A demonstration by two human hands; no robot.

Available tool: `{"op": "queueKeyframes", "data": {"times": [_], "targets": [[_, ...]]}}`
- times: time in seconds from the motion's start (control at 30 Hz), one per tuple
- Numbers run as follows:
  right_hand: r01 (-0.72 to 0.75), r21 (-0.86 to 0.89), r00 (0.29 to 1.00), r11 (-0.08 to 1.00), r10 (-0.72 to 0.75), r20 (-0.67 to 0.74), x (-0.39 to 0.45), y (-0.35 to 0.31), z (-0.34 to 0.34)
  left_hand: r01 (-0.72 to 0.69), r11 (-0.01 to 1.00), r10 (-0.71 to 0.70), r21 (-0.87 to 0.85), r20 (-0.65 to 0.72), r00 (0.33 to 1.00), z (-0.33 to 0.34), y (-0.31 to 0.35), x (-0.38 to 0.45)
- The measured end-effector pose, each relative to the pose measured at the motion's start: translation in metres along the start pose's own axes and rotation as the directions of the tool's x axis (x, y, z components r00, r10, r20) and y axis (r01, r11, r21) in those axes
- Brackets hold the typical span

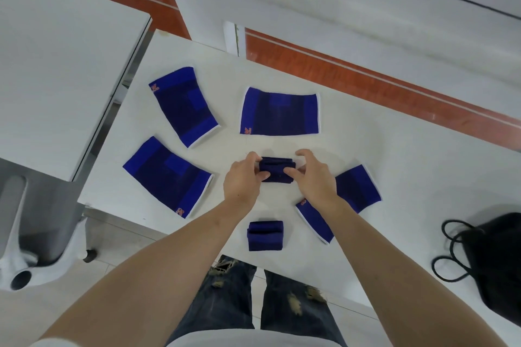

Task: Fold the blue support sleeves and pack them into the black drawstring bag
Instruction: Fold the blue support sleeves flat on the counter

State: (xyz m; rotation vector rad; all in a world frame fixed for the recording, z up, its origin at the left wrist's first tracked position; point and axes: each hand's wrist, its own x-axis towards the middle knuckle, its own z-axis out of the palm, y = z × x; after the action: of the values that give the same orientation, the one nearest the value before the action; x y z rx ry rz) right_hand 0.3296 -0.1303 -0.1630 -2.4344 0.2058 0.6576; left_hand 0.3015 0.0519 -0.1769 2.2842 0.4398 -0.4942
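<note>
Both hands, left hand (244, 177) and right hand (315, 177), pinch a folded blue sleeve (277, 169) on the white table (394, 172). Another folded sleeve (265, 235) lies nearer; the black drawstring bag (499, 265) sits far right.

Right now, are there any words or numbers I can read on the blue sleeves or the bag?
No text here can be read.
Far-left sleeve: small orange logo at its corner, too blurred to read.
Far-middle sleeve: orange logo at its near-left corner, too blurred.
Near-left sleeve: orange logo at its near corner, too blurred.
Right sleeve: orange mark beside the right hand, too blurred.
Black drawstring bag: no writing visible.
</note>
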Motion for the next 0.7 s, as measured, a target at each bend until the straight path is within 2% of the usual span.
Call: {"op": "queueKeyframes", "data": {"times": [0.13, 0.27, 0.37, 0.47, 0.5, 0.57, 0.63, 0.7], "targets": [[0.054, -0.098, 0.997, 0.994, -0.049, 0.051, 0.005, -0.001, -0.004, -0.065, 0.981, 0.07, 0.185, -0.019, 0.997, -0.004, 0.004, 0.002], [0.054, -0.132, 0.996, 0.99, -0.044, 0.079, 0.008, -0.006, -0.009, -0.138, 0.955, 0.146, 0.263, -0.011, 0.989, -0.013, 0.006, 0.001], [0.054, -0.116, 0.996, 0.992, -0.045, 0.082, 0.007, -0.007, -0.013, -0.284, 0.884, 0.314, 0.371, -0.023, 0.949, -0.02, 0.003, -0.009], [0.055, -0.128, 0.996, 0.99, -0.046, 0.072, 0.005, -0.008, -0.015, -0.519, 0.679, 0.572, 0.52, 0.069, 0.817, -0.028, -0.016, -0.019], [0.056, -0.137, 0.997, 0.989, -0.047, 0.069, 0.005, -0.008, -0.014, -0.597, 0.576, 0.64, 0.559, 0.147, 0.755, -0.029, -0.025, -0.019], [0.063, -0.163, 0.997, 0.985, -0.054, 0.06, 0.004, -0.009, -0.012, -0.707, 0.398, 0.689, 0.585, 0.318, 0.652, -0.031, -0.038, -0.017], [0.098, -0.205, 0.995, 0.974, -0.095, 0.025, 0.002, -0.01, -0.009, -0.732, 0.304, 0.652, 0.609, 0.427, 0.626, -0.032, -0.043, -0.016], [0.194, -0.284, 0.976, 0.939, -0.213, -0.039, -0.002, -0.007, -0.005, -0.727, 0.268, 0.605, 0.632, 0.477, 0.637, -0.033, -0.042, -0.016]]}}
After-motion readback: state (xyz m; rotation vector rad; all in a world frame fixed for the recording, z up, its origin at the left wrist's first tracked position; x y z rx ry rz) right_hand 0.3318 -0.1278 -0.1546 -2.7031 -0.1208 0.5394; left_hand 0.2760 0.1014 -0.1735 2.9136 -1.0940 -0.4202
